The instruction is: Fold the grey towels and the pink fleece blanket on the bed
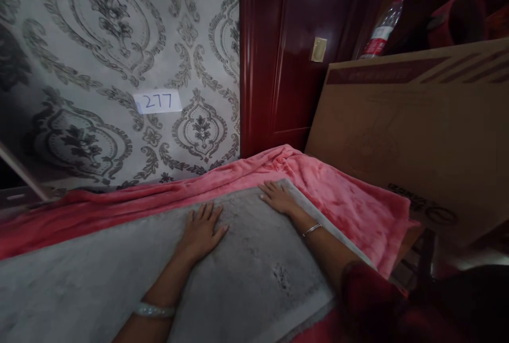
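Observation:
A grey plush cloth (246, 258), long and flat, lies across a pink fleece blanket (338, 189). Near the cloth's middle, my left hand (202, 231) rests palm down with fingers spread, a pale bangle on its wrist. My right hand (277, 198) lies flat close to the cloth's far right corner, fingers stretched out; a thin silver bracelet circles that wrist. Neither hand grips anything. A small dark mark shows on the grey surface between my forearms. The cloth's left end runs out of view.
Behind the blanket stands a patterned wallpapered wall (199, 67) with a paper label (158, 102) reading 277. A dark red wooden panel (262, 67) adjoins it. At right leans a large cardboard box (397, 120), with a red-capped bottle (384, 30) behind its top edge.

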A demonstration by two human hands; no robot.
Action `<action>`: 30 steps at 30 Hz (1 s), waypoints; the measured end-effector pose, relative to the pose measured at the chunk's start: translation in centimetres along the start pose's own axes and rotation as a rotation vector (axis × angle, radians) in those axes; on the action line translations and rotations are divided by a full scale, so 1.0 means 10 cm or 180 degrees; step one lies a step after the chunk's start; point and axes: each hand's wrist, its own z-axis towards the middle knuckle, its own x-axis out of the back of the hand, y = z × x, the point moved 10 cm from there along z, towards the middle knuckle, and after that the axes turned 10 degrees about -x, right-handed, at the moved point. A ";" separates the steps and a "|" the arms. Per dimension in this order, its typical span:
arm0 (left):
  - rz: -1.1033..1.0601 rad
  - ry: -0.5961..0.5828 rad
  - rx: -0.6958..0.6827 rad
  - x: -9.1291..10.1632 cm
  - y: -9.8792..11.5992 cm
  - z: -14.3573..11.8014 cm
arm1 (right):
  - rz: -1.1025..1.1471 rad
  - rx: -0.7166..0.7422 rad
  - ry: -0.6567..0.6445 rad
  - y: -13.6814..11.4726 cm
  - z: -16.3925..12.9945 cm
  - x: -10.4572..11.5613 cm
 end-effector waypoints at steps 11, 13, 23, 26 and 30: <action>-0.0052 0.0131 -0.0070 0.00 0.00 -0.04 | -0.0011 -0.0155 -0.0061 0.17 0.01 -0.07; -0.0083 0.0186 -0.0164 0.04 0.04 -0.05 | 0.0007 -0.0175 -0.0044 0.18 0.01 -0.07; -0.0272 0.0001 -0.0462 0.16 0.69 0.93 | 0.0191 -0.0203 0.0073 0.25 0.04 -0.07; -0.0123 0.0009 -0.0285 -0.02 0.83 1.05 | 0.0112 -0.0171 0.0080 0.25 0.05 -0.09; 0.0021 -0.0063 -0.0158 -0.15 0.85 0.92 | 0.0042 -0.0121 0.0137 0.24 0.05 -0.09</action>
